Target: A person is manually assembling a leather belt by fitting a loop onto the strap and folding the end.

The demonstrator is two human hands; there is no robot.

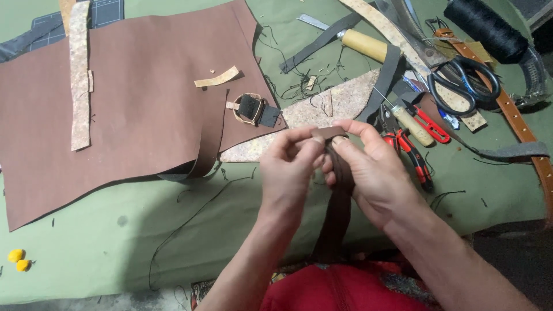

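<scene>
- Red cloth (340, 291) lies nearest, under both forearms at the near edge of the green table (115, 242)
- Dark brown leather strap (339, 201) hangs from the fingers down toward it
- Left hand (290, 167) and right hand (371, 170) meet at mid-scene, thumbs and forefingers pinched shut on the strap's folded top end (329, 133)
- Judgement: keep the fold square and both pinches close together so it cannot spring open
- Farther off, red-handled pliers (410, 147) right, brown leather sheet (144, 103) left
</scene>
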